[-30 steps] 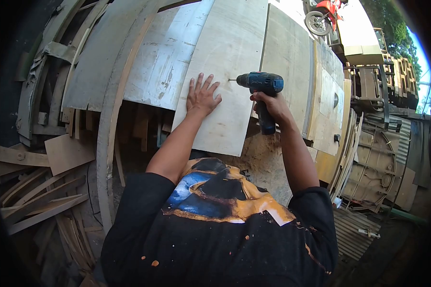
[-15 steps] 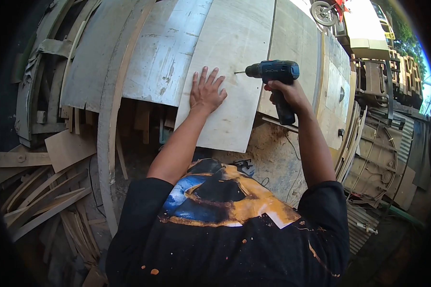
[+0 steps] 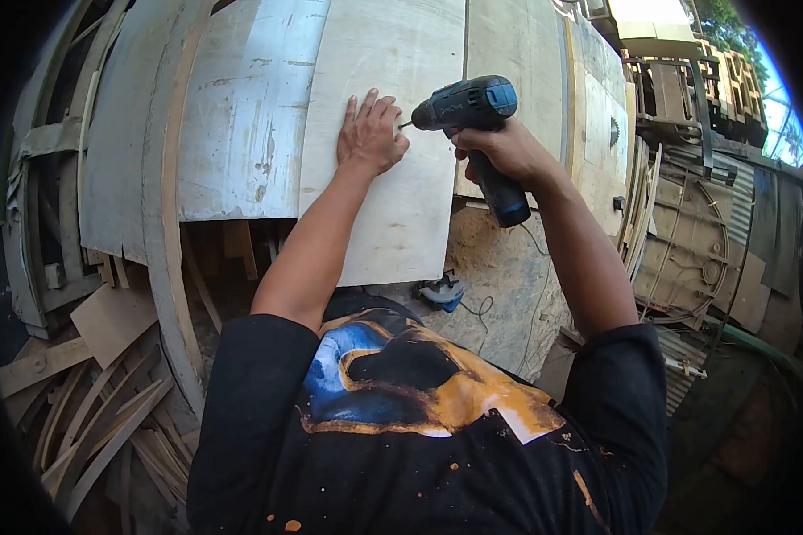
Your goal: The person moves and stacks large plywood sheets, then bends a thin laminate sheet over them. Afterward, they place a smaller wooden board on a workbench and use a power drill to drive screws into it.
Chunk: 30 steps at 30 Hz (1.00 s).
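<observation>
My right hand (image 3: 500,150) is wrapped around the handle of a dark cordless drill (image 3: 468,105). The drill points left, and its thin bit (image 3: 405,126) meets the face of a pale plywood panel (image 3: 401,201). Flat on that panel lies my left hand (image 3: 368,134), its fingers a little apart and its thumb right beside the bit. The panel rests on other boards, and its near end sticks out toward my body.
Left of the panel is a whitish scuffed board (image 3: 241,134). A long plank (image 3: 161,178) runs past it, above scrap wood strips (image 3: 107,419). A blue circular saw (image 3: 443,292) sits on the floor below the panel. A round saw blade (image 3: 614,132) shows at right.
My left hand has slid right, closer to the bit. The drill has tilted, and less of its bit shows. The view has shifted, bringing the circular saw into clearer sight.
</observation>
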Each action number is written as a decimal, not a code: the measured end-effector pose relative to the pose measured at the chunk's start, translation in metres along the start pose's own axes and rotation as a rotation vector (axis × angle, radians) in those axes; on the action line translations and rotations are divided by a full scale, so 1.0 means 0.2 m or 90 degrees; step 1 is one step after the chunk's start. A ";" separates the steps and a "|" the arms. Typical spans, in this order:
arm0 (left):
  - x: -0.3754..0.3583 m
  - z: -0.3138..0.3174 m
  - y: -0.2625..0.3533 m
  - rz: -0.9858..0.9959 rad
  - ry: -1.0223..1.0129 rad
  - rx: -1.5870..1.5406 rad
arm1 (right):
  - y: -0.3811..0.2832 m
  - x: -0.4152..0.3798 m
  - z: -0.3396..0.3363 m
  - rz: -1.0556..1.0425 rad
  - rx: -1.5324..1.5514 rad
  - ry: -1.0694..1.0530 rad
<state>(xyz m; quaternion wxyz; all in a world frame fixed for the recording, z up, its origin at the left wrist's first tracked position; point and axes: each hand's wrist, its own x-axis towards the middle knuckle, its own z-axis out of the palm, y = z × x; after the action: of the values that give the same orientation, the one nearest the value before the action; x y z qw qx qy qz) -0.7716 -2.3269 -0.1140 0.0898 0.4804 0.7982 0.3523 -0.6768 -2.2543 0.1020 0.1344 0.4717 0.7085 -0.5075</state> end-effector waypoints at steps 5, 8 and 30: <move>0.00 -0.01 -0.01 0.003 -0.028 0.007 | -0.02 -0.01 -0.01 -0.004 -0.011 -0.005; 0.00 -0.03 0.00 -0.006 -0.046 -0.002 | -0.03 -0.01 -0.01 -0.018 -0.024 0.003; 0.04 -0.05 0.02 -0.028 -0.015 -0.012 | -0.30 0.12 -0.48 -0.080 -0.021 -0.080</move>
<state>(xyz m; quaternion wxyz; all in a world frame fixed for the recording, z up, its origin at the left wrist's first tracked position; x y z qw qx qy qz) -0.7769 -2.3241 -0.1034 0.1113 0.4662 0.8039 0.3521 -0.7093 -2.1620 0.1650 0.1544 0.3912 0.7349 -0.5320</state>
